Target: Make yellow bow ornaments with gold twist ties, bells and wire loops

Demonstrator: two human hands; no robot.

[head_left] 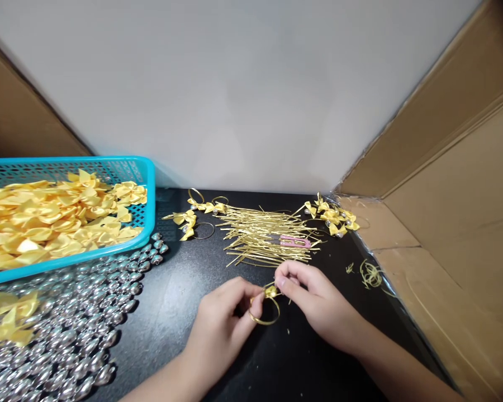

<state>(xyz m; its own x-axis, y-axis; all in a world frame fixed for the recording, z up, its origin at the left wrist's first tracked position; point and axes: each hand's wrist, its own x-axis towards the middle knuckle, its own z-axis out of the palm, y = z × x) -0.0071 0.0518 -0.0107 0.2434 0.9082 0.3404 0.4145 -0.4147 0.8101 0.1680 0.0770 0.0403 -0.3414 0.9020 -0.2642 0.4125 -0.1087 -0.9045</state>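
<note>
Over the front middle of the black table, my left hand (pixel 222 312) pinches a small yellow ribbon bow (pixel 271 291) between thumb and fingertips. A round gold wire loop (pixel 276 312) hangs down from this bow, beside the left thumb. Just to the right, my right hand (pixel 318 304) is closed, thumb against index finger, at a thin gold tie end coming off the bow; the fingers partly hide it. Right behind the hands lies a wide bundle of gold twist ties (pixel 260 226), with a pink-handled tool (pixel 295 242) resting on its right end.
A turquoise basket (pixel 152 195) of yellow bows stands at left. Silver beads (pixel 84 346) spread before it, with loose bows (pixel 14 318) on top. Bows with beads and loops (pixel 188 220) lie behind; more bows (pixel 335 215) lie at right, near wire scraps (pixel 371 274). Cardboard (pixel 427 279) borders the right.
</note>
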